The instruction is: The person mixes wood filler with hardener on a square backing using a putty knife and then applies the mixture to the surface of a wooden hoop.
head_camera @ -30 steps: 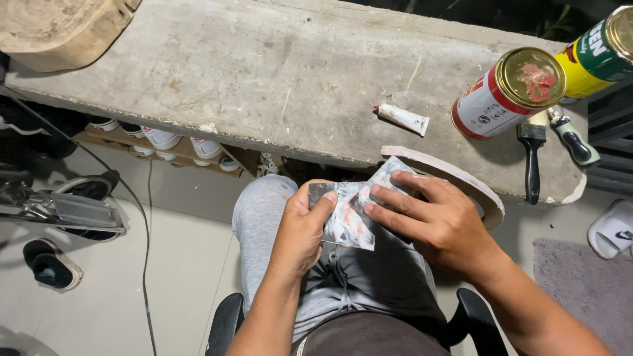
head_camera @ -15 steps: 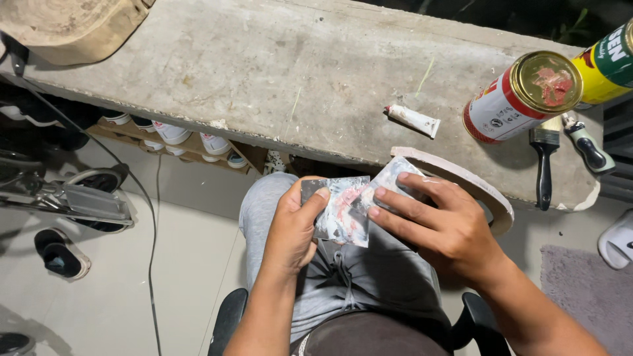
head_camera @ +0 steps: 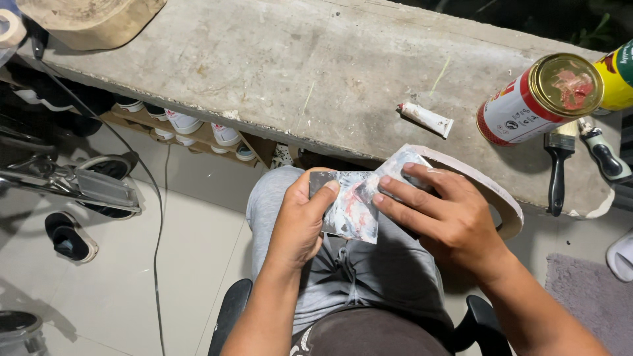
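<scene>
Over my lap, my left hand grips a small flat piece smeared with white, grey and red paste, thumb on its top edge. My right hand presses its fingers on the same piece from the right. Behind my right hand lies a pale shoe sole, partly hidden, leaning against the bench edge.
A rough concrete bench spans the top. On it lie a small white tube, a red-and-white can with a gold lid, a yellow can and two brushes. Shoes sit under the bench; a sandal on the tiled floor.
Both hands stay on the smeared piece with only slight finger shifts. The view has drifted, so the bench and cans sit a little differently in the picture.
</scene>
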